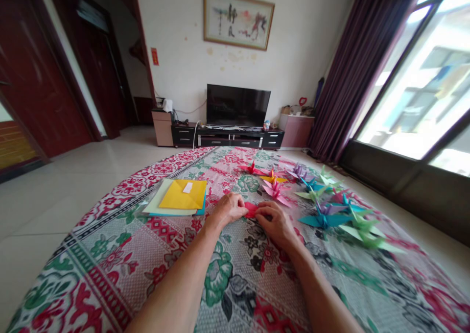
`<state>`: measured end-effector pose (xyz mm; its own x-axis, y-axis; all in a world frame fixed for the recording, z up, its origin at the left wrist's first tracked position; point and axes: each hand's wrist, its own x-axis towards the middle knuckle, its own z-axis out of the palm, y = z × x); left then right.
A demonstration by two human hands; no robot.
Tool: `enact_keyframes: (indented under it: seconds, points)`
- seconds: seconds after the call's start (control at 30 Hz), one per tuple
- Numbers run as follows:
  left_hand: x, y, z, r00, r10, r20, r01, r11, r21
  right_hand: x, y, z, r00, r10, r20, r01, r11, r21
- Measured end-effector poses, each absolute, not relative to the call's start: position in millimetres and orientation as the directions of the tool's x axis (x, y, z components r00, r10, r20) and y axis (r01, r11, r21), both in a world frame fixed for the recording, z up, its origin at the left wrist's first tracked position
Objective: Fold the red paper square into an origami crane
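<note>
A small folded piece of red origami paper (251, 209) lies between my two hands over the middle of the table. My left hand (231, 208) pinches its left edge between thumb and fingers. On the other side, my right hand (273, 220) has closed fingers on the right edge. Part of the paper is hidden under the fingertips. To the right of my hands stand several folded paper cranes, among them a pink crane (276, 191), a blue crane (325, 219) and a light green crane (365, 229).
A stack of origami paper, yellow sheet (185, 194) uppermost, lies left of my hands with a small white slip (188, 188) on it. The round table wears a flowered tablecloth (176, 284). Beyond it, a television (238, 105) stands on a low cabinet (229, 139).
</note>
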<state>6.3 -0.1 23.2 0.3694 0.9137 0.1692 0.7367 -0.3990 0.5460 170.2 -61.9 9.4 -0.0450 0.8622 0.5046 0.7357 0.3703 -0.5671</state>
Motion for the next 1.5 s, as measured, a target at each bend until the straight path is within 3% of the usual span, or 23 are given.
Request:
enact_keyframes:
  seconds: [0.67,1.5]
  points:
    - [-1,-1,31,0.434,0.89,0.137,0.674,-0.422,0.607,161,-50,3,0.017,0.896,0.443,0.841,0.227,-0.491]
    - [-1,1,23,0.453,0.87,0.193,0.672,-0.476,0.568,158,-50,3,0.039,0.9,0.434,0.88,0.175,-0.441]
